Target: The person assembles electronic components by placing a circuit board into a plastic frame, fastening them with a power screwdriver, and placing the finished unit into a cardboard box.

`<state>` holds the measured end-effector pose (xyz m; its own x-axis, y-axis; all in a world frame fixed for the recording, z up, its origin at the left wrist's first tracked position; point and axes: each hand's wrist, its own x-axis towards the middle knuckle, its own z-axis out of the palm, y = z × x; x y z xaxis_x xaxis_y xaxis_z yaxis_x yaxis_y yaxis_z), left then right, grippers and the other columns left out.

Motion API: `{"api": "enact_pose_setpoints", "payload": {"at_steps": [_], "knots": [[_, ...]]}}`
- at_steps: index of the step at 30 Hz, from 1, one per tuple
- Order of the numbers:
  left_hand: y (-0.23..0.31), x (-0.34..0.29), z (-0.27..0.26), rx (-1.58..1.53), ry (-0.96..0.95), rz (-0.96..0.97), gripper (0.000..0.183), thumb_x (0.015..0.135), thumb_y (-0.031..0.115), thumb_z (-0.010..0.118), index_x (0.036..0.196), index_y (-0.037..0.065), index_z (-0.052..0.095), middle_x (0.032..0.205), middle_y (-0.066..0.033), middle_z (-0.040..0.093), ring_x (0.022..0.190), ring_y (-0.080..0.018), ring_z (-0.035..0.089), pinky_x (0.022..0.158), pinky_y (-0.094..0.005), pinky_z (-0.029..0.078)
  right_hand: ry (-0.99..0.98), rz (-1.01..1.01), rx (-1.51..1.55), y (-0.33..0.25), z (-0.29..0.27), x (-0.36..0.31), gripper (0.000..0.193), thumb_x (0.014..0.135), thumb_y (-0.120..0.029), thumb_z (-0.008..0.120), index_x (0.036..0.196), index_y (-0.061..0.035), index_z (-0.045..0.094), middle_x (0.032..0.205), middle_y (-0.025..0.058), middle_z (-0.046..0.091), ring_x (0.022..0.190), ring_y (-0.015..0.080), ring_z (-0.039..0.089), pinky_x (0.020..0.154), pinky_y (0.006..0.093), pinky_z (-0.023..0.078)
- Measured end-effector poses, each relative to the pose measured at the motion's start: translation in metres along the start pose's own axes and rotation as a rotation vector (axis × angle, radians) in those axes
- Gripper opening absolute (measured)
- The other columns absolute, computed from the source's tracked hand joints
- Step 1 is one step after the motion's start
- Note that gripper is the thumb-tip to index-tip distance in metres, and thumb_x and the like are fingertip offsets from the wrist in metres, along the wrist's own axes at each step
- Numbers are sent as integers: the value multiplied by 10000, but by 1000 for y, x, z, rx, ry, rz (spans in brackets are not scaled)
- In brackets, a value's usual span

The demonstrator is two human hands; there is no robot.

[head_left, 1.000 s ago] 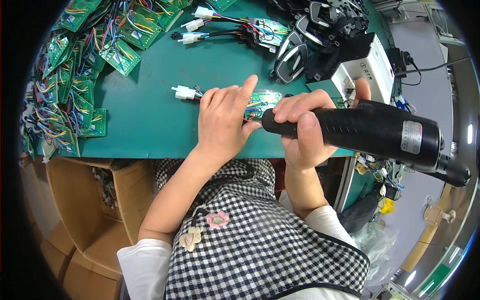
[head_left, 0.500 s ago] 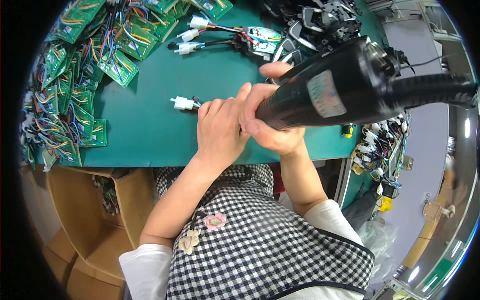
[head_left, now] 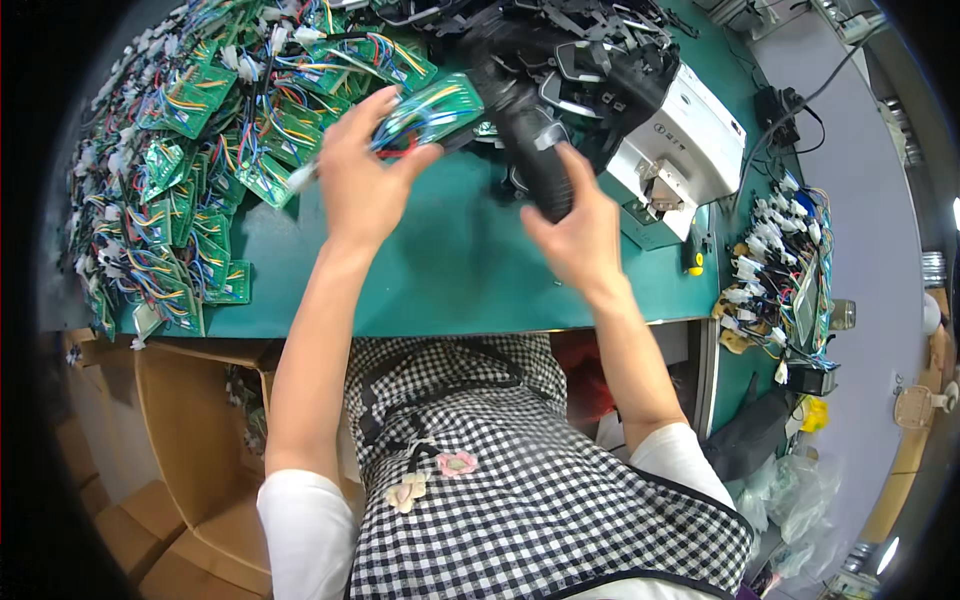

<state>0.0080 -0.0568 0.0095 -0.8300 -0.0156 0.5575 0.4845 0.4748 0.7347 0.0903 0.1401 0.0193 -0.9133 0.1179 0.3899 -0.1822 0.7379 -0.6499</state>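
The left grip (head_left: 362, 190), clamped, is now lifting a wired green board (head_left: 447, 107), apparently freed. The right grip (head_left: 582, 237) is touching a black cylindrical tool (head_left: 543, 178), hold unclear.

A green circuit board with coloured wires (head_left: 458, 103) is smeared, its components too blurred to tell, its near end covered by the bare left hand (head_left: 362, 180). The black cylindrical handheld tool (head_left: 545, 172) is blurred too; its far end seems to merge with the heap of black plastic parts (head_left: 592, 62), cut off by the top edge. The bare right hand (head_left: 583, 230) hides part of its grip. The lower edge crops the black-and-white checked apron (head_left: 540, 510) and 1 white sleeve (head_left: 305, 535).
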Motion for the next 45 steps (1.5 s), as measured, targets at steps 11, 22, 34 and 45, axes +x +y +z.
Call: {"api": "enact_pose_setpoints", "payload": {"at_steps": [11,22,34,45], "knots": [[-24,53,51,115,-473,320,448,673,237,774,1056,61,622,1088,-112,594,1015,-301,545,865,-387,434,-32,266,-95,7,-1,24,603,687,-112,640,1249,-100,421,863,187,641,772,362,634,687,397,498],[-79,150,33,599,-304,603,132,681,108,688,803,104,638,784,-44,620,770,-217,596,680,-347,459,-267,281,-326,5,13,8,662,650,-116,720,1246,-162,436,1057,156,591,908,355,597,754,422,488],[25,29,-86,-22,-523,35,114,901,89,492,980,33,554,762,-106,613,640,-248,549,601,-349,421,-87,656,1023,-17,-46,-9,567,674,-1,623,1203,-12,420,802,125,611,482,138,545,449,248,457],[6,-77,-80,498,-630,28,565,593,137,779,1100,38,549,1039,-116,547,968,-307,500,832,-390,398,-344,819,785,-5,-22,-46,468,701,-25,637,1123,7,437,759,75,549,497,139,550,440,256,450]]}}
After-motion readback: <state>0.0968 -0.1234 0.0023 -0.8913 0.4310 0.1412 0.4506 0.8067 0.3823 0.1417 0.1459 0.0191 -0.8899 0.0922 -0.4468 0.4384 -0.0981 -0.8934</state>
